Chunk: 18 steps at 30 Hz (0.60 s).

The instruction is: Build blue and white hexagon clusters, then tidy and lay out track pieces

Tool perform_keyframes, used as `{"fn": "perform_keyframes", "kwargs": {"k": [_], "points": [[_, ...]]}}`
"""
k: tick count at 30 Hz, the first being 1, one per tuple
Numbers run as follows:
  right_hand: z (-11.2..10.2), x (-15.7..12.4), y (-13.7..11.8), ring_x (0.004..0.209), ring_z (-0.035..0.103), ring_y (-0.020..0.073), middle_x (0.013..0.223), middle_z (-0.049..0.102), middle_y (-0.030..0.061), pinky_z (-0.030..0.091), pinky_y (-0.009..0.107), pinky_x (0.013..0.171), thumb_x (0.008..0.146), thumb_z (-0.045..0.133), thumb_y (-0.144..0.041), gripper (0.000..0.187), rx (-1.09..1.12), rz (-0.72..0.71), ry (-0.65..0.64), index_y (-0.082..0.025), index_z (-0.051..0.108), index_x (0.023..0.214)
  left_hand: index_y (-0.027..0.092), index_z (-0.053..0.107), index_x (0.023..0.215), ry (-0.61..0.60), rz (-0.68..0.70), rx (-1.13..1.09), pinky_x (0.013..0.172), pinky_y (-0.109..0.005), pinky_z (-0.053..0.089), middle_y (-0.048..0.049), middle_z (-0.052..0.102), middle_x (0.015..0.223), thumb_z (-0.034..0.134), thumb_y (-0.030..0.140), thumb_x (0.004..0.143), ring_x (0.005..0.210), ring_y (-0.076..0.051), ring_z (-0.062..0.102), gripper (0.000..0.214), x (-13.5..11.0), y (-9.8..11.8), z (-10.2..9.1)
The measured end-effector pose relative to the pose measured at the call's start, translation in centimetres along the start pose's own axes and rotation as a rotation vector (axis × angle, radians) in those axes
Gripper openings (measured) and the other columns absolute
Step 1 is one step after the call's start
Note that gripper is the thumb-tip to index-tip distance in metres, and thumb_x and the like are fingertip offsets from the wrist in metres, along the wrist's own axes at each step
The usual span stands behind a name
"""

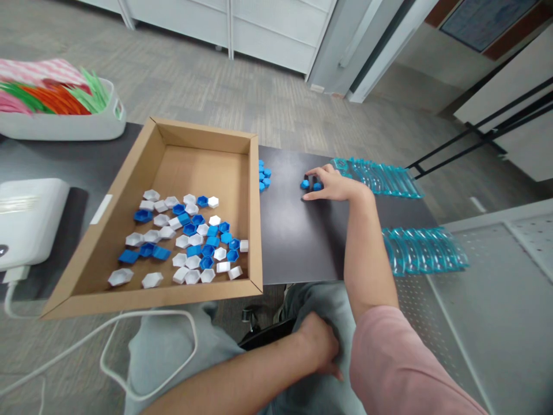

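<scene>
My right hand reaches over the dark table, fingers curled together around a few small blue hexagon pieces. Another small cluster of blue pieces lies just outside the right wall of a shallow cardboard box. Inside the box lie several blue and white hexagon pieces. My left hand rests low on my lap, on the grey trousers, its fingers curled and partly hidden.
Two rows of clear blue curved plastic parts lie at the table's right. A white device with a cable sits on the left. A white bin with pink, orange and green strips stands at far left.
</scene>
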State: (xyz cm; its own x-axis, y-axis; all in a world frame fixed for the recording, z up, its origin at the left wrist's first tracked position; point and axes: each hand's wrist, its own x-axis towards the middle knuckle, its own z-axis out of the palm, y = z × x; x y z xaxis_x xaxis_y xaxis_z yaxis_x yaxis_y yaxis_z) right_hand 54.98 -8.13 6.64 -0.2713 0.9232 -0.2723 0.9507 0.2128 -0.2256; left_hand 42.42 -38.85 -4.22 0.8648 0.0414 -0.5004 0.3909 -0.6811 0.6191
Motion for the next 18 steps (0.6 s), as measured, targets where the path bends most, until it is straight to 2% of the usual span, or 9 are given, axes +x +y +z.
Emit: {"fn": "perform_keyframes", "kwargs": {"k": [3,5,7,10,12,14,18], "points": [[0.6,0.8,0.0,0.143,0.069,0.0455,0.156,0.064,0.0146,0.055,0.064,0.129,0.082,0.100,-0.072,0.086,0.099,-0.101,0.002,-0.035,0.074,0.155,0.016,0.091,0.131,0.006,0.001,0.004,0.096,-0.043,0.060,-0.0241,0.087,0.123,0.078,0.065,0.106,0.123,-0.037,0.084,0.057,0.2,-0.2,0.2],[1.3,1.3,-0.6,0.140,0.070,0.0448,0.155,0.063,0.0143,0.055,0.065,0.129,0.082,0.101,-0.068,0.085,0.145,-0.151,0.029,-0.034,0.074,0.155,0.016,0.090,0.133,0.001,0.002,0.011,0.097,-0.044,0.060,-0.0238,0.087,0.124,0.075,0.067,0.107,0.124,-0.037,0.083,0.059,0.2,-0.2,0.3],[2.3,2.0,-1.7,0.144,0.067,0.0473,0.156,0.062,0.0163,0.052,0.067,0.132,0.079,0.102,-0.070,0.097,0.170,-0.200,0.072,-0.032,0.070,0.161,0.015,0.089,0.136,-0.009,0.002,0.012,0.100,-0.045,0.060,-0.0234,0.087,0.128,0.074,0.067,0.108,0.127,-0.037,0.083,0.061,0.2,-0.2,0.3],[4.1,2.9,-4.1,0.154,0.056,0.0533,0.162,0.059,0.0201,0.042,0.072,0.137,0.070,0.104,-0.080,0.129,0.190,-0.300,0.129,-0.027,0.056,0.177,0.014,0.087,0.141,-0.019,0.011,0.008,0.103,-0.046,0.061,-0.0242,0.086,0.133,0.072,0.064,0.110,0.131,-0.037,0.082,0.061,0.0,-0.1,0.0],[5.1,3.6,-5.5,0.160,0.049,0.0559,0.167,0.055,0.0212,0.036,0.075,0.140,0.065,0.104,-0.086,0.143,0.198,-0.370,0.157,-0.027,0.048,0.183,0.013,0.086,0.142,-0.024,0.010,0.011,0.105,-0.047,0.061,-0.0253,0.085,0.133,0.072,0.063,0.110,0.132,-0.038,0.081,0.061,-0.2,0.0,-0.2],[5.9,4.1,-6.5,0.162,0.045,0.0561,0.172,0.052,0.0217,0.034,0.075,0.140,0.067,0.102,-0.087,0.147,0.197,-0.415,0.180,-0.028,0.041,0.187,0.010,0.085,0.142,-0.037,0.011,0.019,0.105,-0.048,0.062,-0.0269,0.085,0.131,0.071,0.063,0.111,0.132,-0.039,0.082,0.063,-0.3,0.1,-0.4],[6.2,4.9,-7.8,0.162,0.046,0.0567,0.177,0.049,0.0200,0.036,0.076,0.133,0.074,0.099,-0.083,0.141,0.163,-0.421,0.213,-0.034,0.036,0.190,0.008,0.087,0.137,-0.038,0.005,0.025,0.100,-0.046,0.062,-0.0277,0.085,0.128,0.073,0.064,0.110,0.128,-0.038,0.083,0.064,0.0,0.2,-0.5]]}}
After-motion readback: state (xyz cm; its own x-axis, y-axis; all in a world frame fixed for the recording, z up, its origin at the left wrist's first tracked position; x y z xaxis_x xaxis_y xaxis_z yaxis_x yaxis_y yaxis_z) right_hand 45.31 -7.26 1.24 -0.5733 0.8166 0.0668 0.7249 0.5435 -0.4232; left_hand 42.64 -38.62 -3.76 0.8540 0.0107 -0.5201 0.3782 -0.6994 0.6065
